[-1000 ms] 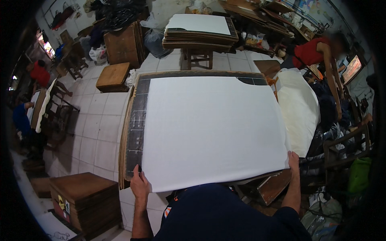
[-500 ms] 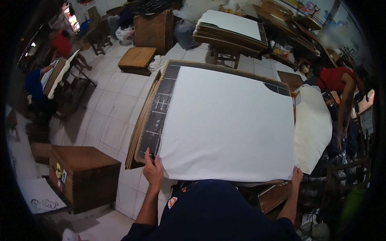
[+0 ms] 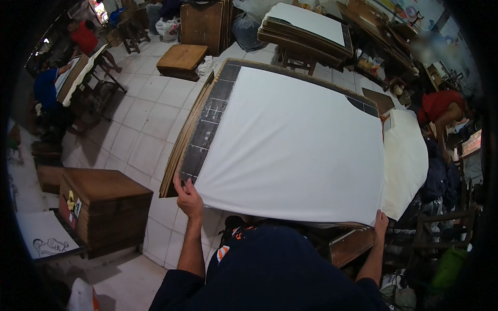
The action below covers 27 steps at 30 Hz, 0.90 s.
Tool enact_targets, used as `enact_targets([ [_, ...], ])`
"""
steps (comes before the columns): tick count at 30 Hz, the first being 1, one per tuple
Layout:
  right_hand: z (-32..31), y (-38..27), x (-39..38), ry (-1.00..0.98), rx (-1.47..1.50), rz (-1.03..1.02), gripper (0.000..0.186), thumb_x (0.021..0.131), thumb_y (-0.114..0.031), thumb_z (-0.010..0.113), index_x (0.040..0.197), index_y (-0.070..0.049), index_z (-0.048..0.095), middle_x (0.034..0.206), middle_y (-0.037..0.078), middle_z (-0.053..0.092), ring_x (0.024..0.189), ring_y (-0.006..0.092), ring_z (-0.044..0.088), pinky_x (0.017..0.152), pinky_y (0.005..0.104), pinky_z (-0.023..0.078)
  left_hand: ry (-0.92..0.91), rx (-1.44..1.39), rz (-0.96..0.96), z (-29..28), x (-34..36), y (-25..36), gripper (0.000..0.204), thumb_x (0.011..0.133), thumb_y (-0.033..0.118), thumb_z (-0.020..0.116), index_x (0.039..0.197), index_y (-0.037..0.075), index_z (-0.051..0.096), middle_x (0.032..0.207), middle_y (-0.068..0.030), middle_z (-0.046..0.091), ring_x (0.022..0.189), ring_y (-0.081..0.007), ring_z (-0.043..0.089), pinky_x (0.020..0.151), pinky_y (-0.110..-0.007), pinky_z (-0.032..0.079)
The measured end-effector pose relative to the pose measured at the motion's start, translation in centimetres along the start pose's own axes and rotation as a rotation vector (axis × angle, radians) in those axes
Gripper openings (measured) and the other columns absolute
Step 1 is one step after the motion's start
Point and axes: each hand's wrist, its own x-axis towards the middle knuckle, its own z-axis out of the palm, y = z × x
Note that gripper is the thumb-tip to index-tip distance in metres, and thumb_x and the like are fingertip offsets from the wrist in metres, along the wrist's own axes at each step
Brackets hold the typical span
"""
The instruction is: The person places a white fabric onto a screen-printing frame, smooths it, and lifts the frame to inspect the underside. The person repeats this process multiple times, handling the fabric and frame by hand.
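A white cloth [image 3: 295, 145] lies over a dark board [image 3: 210, 116] with pale grid lines, on top of a stack of thin boards. At its near left corner my left hand [image 3: 190, 201] is closed on the cloth, thumb and fingers pinched beside the board's edge. Creases fan across the cloth from that corner. My right hand [image 3: 381, 222] grips the near right corner of the cloth, its fingers partly hidden. A strip of the dark board shows along the left side, and a rounded dark patch at the far right corner.
Cream fabric [image 3: 404, 160] hangs at the right, near a person in red [image 3: 441, 106] bending down. Wooden box-like stack [image 3: 106, 210] stands at left; another board stack [image 3: 306, 39] is at the back. Two people work around a table [image 3: 78, 78] far left.
My left hand has moved left with the cloth's near left corner, and diagonal creases have appeared. My right hand stays at its corner. The view has shifted slightly; the person in red bends lower.
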Motion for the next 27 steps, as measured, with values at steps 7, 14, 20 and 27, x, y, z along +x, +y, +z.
enact_targets([
  [7,0.3,-1.6,0.5,-0.165,0.426,0.417,0.048,0.099,-0.043,0.056,0.093,0.003,0.067,0.073,0.008,0.064,0.063,0.0157,0.058,0.055,0.0333,0.047,0.287,-0.270,-0.181,2.4,-2.6,0.7,0.065,0.097,0.024,0.065,0.148,0.004,0.030,0.063,-0.0021,0.046,0.060,-0.0137,0.044,0.059,-0.031,0.041],
  [14,-2.0,-5.0,-1.9,-0.278,0.457,0.183,0.031,0.096,-0.033,0.065,0.098,-0.001,0.067,0.072,-0.001,0.061,0.056,0.0070,0.054,0.044,0.0227,0.041,0.133,-0.411,-0.179,1.1,-3.3,-0.4,0.056,0.096,0.018,0.065,0.142,0.002,0.038,0.080,-0.0112,0.062,0.072,-0.0168,0.054,0.069,-0.031,0.046],
  [20,-2.8,-5.1,-2.5,-0.413,0.796,0.383,0.033,0.094,-0.037,0.068,0.081,-0.008,0.059,0.055,-0.002,0.048,0.042,0.0094,0.044,0.041,0.0243,0.036,0.175,-0.655,-0.766,3.1,-4.7,-1.4,0.069,0.087,0.054,0.071,0.127,0.002,0.050,0.113,-0.0148,0.063,0.101,-0.0232,0.061,0.085,-0.033,0.052],
  [27,-3.8,-6.6,-3.4,-0.600,0.947,0.480,0.033,0.091,-0.028,0.073,0.073,-0.011,0.052,0.050,-0.003,0.042,0.035,0.0093,0.035,0.037,0.0271,0.027,-0.030,-1.001,-0.927,3.9,-10.6,0.7,0.072,0.085,0.065,0.066,0.127,0.008,0.056,0.125,-0.0066,0.060,0.097,-0.0173,0.058,0.066,-0.029,0.042],
])
